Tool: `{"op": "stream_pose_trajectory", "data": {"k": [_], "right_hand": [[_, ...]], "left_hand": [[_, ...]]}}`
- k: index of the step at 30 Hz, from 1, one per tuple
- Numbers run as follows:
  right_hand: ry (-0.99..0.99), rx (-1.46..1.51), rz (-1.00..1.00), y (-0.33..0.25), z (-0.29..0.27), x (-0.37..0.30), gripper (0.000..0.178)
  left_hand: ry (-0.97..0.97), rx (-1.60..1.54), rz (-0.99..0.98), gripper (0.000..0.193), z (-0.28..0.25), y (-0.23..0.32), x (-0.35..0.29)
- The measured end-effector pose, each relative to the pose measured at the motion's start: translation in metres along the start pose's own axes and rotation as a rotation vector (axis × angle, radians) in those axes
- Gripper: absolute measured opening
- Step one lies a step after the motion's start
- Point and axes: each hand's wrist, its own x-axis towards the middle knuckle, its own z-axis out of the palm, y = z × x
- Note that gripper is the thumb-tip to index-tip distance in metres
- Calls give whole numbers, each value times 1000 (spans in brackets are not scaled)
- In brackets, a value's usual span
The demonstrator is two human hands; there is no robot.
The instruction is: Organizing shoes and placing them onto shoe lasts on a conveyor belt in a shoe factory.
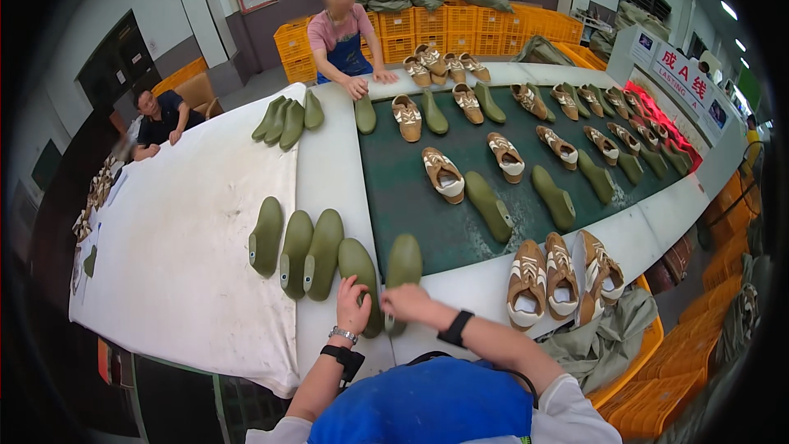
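At the near edge of the table, two green shoe lasts lie side by side under my hands. My left hand curls its fingers round the left shoe last. Bent over the heel end of the right shoe last is my right hand, its fingers closed and partly blurred. Just left of these lie three more green lasts, toes pointing away from me. Brown sneakers with white stripes stand in a group to the right of my right hand.
A green conveyor belt carries rows of brown sneakers and green lasts. Left of it spreads a white cloth-covered table. Across from me a person in a blue apron touches a last; another person sits far left. Orange crates stand at right.
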Motion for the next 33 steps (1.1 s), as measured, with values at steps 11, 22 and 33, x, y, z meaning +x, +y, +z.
{"op": "stream_pose_trajectory", "data": {"k": [11,22,33], "right_hand": [[-62,-196,295,87,30,55,29],[55,-103,376,80,-22,72,50],[273,83,310,66,25,93,29]], "left_hand": [[-8,-20,-26,15,-3,4,3],[2,3,-28,14,-1,1,3],[-5,-9,-33,14,0,1,2]]}}
